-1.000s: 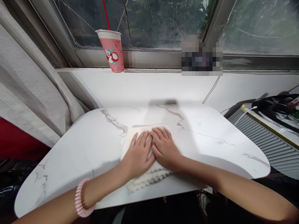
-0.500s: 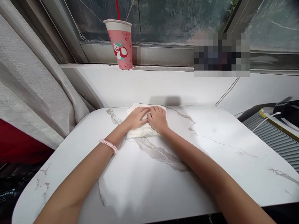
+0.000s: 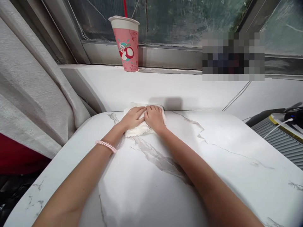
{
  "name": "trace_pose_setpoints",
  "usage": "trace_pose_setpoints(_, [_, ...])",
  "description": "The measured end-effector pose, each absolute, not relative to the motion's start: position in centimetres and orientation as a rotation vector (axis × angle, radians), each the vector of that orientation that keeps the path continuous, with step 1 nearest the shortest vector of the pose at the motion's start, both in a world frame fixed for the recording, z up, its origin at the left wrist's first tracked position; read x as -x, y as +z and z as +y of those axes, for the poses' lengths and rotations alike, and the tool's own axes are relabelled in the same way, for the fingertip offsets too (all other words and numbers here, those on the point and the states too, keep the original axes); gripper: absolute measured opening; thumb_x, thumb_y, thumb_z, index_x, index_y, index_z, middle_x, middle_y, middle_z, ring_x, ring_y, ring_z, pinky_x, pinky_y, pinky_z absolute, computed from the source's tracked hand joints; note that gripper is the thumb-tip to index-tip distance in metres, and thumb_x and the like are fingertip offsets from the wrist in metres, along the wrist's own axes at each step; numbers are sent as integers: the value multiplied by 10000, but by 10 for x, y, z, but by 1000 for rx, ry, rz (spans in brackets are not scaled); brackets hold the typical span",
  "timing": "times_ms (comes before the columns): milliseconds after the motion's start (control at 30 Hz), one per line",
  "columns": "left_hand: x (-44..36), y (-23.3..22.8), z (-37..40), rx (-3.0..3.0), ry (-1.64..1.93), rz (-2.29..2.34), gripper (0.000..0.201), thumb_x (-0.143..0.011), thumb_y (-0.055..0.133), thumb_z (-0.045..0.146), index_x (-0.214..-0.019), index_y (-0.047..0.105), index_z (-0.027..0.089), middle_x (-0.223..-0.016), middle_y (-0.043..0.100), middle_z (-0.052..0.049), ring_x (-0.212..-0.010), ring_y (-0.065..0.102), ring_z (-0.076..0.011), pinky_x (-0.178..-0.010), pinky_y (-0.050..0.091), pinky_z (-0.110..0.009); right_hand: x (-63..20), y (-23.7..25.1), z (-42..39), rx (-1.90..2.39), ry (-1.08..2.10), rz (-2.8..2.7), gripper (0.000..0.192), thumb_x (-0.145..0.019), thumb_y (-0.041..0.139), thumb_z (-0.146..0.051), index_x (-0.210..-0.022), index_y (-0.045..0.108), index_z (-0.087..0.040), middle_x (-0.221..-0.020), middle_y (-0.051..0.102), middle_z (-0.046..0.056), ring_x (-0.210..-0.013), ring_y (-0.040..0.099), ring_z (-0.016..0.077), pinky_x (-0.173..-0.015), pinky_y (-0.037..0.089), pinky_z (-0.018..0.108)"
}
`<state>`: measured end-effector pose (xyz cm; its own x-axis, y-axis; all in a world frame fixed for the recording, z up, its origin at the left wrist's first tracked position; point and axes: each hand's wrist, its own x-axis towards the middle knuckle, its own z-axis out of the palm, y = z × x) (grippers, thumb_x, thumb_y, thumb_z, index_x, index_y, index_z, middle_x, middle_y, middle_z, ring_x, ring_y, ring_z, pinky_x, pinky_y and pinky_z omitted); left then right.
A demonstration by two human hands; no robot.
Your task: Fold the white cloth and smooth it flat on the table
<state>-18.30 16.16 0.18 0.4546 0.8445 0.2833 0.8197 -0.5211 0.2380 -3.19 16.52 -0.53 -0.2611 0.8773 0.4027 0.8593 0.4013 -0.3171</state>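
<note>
A cream-white cloth [image 3: 139, 130] lies on a white marble-patterned table [image 3: 132, 183] at its far edge, its far side reaching up against the white wall. My left hand [image 3: 134, 117] rests palm down on the cloth, fingers stretched and slightly spread. Beside it, my right hand [image 3: 155, 117] presses flat on the cloth's right part, its thumb side touching the left fingers. Both hands hide much of the cloth. A pink coiled hair tie [image 3: 106, 145] circles my left wrist.
A pink paper cup [image 3: 127, 47] with a red straw stands on the window ledge. Grey curtains [image 3: 33, 78] hang at the left. To the right are a ribbed grey surface [image 3: 276, 137] and a black device [image 3: 297, 116] with a white cable. A blurred patch covers part of the window.
Both hands and the cloth have slid a little left and farther toward the wall. The view has also shifted slightly.
</note>
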Motion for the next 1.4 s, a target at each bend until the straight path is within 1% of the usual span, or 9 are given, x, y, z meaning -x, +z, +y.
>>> trace_pose_setpoints(367, [193,-3,110,-2667,460,1607,541,-965,275,383,-1415,443,133,-1509,457,-151,-1421,378,-259,-1206,238,-503,37,-4,122,1313,67,-2248,333,-956,357,-156,-1175,607,-139,-1232,640,146,-1205,521,278,-1088,315,447])
trace_pose_setpoints(533, [204,2,44,-2685,388,1567,563,-978,263,434,-1427,445,148,-1511,462,-138,-1434,368,-260,-1224,212,-502,41,-7,57,1266,113,-2264,435,-972,379,-223,-1367,523,-111,-1530,419,180,-1430,337,326,-1167,221,533])
trace_pose_setpoints(633, [219,2,-2,-2711,400,1521,574,-972,308,463,-1458,430,183,-1515,468,-120,-1424,391,-280,-1221,244,-502,47,-7,11,1186,217,-2311,509,-972,370,-235,-1454,441,-88,-1559,379,185,-1458,295,335,-1193,155,598])
trace_pose_setpoints(700, [232,-1,-34,-2750,432,1512,588,-971,338,455,-1510,363,221,-1535,448,-102,-1420,400,-296,-1205,287,-503,52,-3,-17,1112,302,-2354,533,-973,354,-243,-1480,405,-89,-1549,397,178,-1450,305,334,-1201,135,628])
trace_pose_setpoints(833, [261,-7,-95,-2820,443,1614,701,-969,395,413,-1593,102,285,-1584,376,-84,-1407,420,-329,-1142,380,-515,65,8,-61,950,452,-2439,546,-987,346,-287,-1493,362,-84,-1541,398,184,-1447,302,332,-1201,137,660])
trace_pose_setpoints(933, [285,-9,-128,-2811,383,1717,772,-949,443,406,-1595,29,319,-1590,368,-60,-1382,452,-336,-1103,429,-495,79,13,-80,838,508,-2477,535,-994,348,-306,-1476,362,-73,-1533,395,190,-1441,301,333,-1191,163,668])
trace_pose_setpoints(1067, [325,-11,-143,-2714,383,1843,727,-938,438,411,-1579,96,390,-1593,361,-5,-1386,448,-305,-1116,424,-455,111,14,-86,778,491,-2480,523,-992,360,-313,-1450,381,-61,-1505,417,200,-1414,324,339,-1173,201,669])
trace_pose_setpoints(1200, [365,-13,-125,-2613,395,1942,696,-920,426,437,-1554,141,456,-1549,425,32,-1344,498,-286,-1099,441,-426,149,12,-69,766,427,-2494,505,-994,359,-311,-1422,408,-49,-1446,478,208,-1357,383,336,-1153,226,664])
trace_pose_setpoints(1400, [377,-16,-62,-2535,388,1970,665,-887,389,497,-1527,253,376,-1486,495,-19,-1322,501,-298,-1105,406,-433,168,9,-14,787,412,-2455,384,-972,413,-272,-1289,507,-77,-1299,597,166,-1235,488,288,-1120,279,646])
